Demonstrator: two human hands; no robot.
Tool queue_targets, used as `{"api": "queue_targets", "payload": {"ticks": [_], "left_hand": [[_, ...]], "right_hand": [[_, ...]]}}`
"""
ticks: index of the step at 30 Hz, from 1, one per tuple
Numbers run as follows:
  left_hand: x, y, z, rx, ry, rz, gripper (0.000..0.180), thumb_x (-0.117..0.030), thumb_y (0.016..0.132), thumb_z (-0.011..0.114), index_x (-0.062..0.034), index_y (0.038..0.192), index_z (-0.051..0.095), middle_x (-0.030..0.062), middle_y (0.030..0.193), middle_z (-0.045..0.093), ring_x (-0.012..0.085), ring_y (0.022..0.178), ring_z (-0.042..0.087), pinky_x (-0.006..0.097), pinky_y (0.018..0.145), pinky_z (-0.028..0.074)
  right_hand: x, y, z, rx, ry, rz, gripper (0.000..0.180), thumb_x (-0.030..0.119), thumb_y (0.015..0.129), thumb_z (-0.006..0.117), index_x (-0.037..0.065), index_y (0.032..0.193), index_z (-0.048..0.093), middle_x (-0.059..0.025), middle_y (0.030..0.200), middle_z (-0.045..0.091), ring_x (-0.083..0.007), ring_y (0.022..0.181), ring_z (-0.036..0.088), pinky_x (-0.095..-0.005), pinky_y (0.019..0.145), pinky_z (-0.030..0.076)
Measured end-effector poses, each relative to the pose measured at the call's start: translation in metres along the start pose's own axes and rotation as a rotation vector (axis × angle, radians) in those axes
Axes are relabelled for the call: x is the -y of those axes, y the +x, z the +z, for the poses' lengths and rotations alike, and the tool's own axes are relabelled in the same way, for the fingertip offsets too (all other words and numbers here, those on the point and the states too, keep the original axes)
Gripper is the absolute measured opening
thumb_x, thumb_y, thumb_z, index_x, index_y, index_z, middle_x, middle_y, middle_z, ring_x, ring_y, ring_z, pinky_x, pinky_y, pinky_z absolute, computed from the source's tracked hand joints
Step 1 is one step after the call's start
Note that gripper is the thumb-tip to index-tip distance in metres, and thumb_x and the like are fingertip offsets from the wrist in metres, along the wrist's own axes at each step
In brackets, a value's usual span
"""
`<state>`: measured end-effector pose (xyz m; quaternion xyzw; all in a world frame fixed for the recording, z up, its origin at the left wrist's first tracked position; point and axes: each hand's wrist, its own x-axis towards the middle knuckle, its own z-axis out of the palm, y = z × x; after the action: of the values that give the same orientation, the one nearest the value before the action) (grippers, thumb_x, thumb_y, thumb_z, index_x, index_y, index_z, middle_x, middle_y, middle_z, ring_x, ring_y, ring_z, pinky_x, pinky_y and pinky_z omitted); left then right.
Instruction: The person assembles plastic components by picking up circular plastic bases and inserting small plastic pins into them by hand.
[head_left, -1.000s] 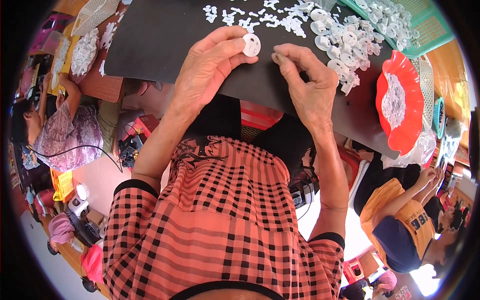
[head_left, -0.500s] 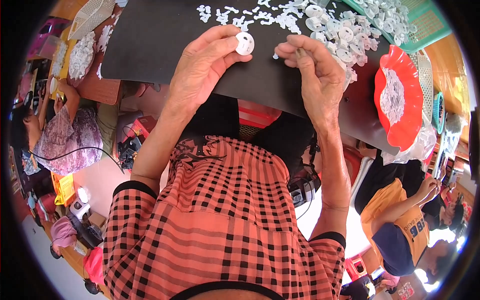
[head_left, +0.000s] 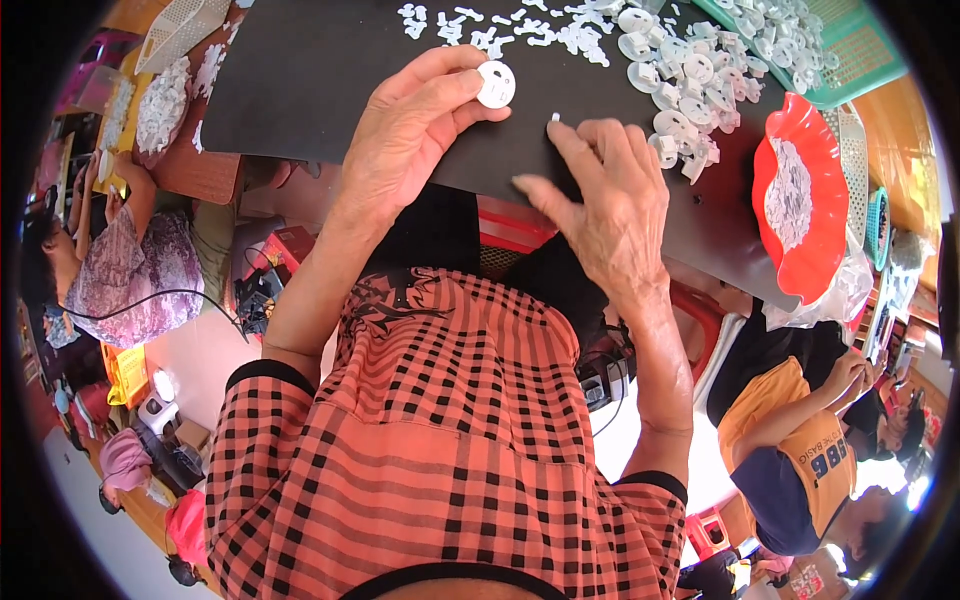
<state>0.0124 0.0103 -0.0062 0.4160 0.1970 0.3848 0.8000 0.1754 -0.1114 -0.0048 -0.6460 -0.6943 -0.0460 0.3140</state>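
A round white plastic disc (head_left: 496,85) with small holes and slots is pinched between the thumb and fingers of my left hand (head_left: 408,112), above the black tabletop. My right hand (head_left: 612,190) is palm down over the table edge, its thumb spread away from the index finger. At the index fingertip lies a tiny white plastic piece (head_left: 555,117); whether the finger touches it I cannot tell. Beyond my hands, small white bone-shaped pieces (head_left: 585,42) are scattered on the table. To their right is a heap of round white plastic parts (head_left: 697,68).
On the right sits a red wavy-rimmed bowl (head_left: 829,175) of small white pieces, near a green basket (head_left: 868,55) of white parts. A white perforated basket (head_left: 180,38) stands far left. People work at both sides; one wears an orange shirt (head_left: 790,425).
My right hand has turned palm down and its thumb has spread from the fingers. The index finger now points at the tiny white piece. My left hand still holds the disc, almost unmoved.
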Motion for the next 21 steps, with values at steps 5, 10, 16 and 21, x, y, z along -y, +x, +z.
{"api": "queue_targets", "payload": {"ticks": [5,10,16,21], "left_hand": [[0.000,0.000,0.001,0.028,0.010,0.012,0.025,-0.009,0.089,0.058,0.0055,0.109,0.057,0.0108,0.101,0.060,0.0183,0.093,0.061,0.034,0.084,0.052],[-0.001,-0.001,0.004,0.050,-0.017,-0.015,0.028,-0.010,0.089,0.058,0.0074,0.111,0.055,0.0120,0.102,0.060,0.0187,0.094,0.060,0.034,0.085,0.052],[-0.004,-0.001,0.003,0.073,-0.068,-0.024,0.028,-0.010,0.089,0.058,0.0073,0.111,0.055,0.0120,0.103,0.061,0.0190,0.095,0.060,0.035,0.086,0.052],[0.002,-0.004,0.009,0.037,-0.046,-0.047,0.025,-0.009,0.089,0.058,0.0042,0.111,0.055,0.0103,0.102,0.061,0.0175,0.093,0.060,0.033,0.086,0.051]], "right_hand": [[0.017,-0.017,-0.008,0.019,0.013,0.013,0.037,0.019,0.063,0.078,0.004,0.095,0.066,-0.0037,0.086,0.054,-0.0218,0.078,0.052,-0.0340,0.069,0.040],[0.011,-0.036,0.013,-0.152,0.059,-0.139,0.030,0.010,0.063,0.074,0.006,0.091,0.064,-0.0023,0.086,0.054,-0.0181,0.078,0.052,-0.0324,0.066,0.037],[0.018,-0.028,0.009,-0.183,0.123,-0.112,0.020,-0.001,0.066,0.069,0.004,0.085,0.061,-0.0039,0.079,0.055,-0.0177,0.070,0.053,-0.0298,0.062,0.040],[0.026,-0.003,0.004,-0.282,0.899,0.512,0.002,-0.001,0.085,0.061,-0.001,0.086,0.060,-0.0011,0.074,0.059,-0.0057,0.063,0.051,-0.0194,0.060,0.044]]}}
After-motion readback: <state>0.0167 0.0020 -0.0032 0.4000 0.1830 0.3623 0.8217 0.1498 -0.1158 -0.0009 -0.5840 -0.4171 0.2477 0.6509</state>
